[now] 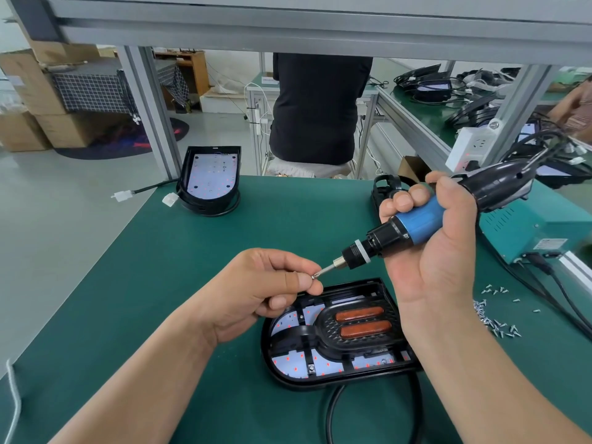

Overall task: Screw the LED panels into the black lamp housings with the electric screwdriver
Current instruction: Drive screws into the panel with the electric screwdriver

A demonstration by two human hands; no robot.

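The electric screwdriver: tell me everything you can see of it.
The electric screwdriver has a blue grip, a glossy black rear body, a black nose with a white ring, and a thin silver bit. The right hand grips the blue part and holds the tool tilted, bit pointing down and left, above the near black lamp housing. The left hand pinches a small screw at the bit's tip. A black cable leaves its rear end.
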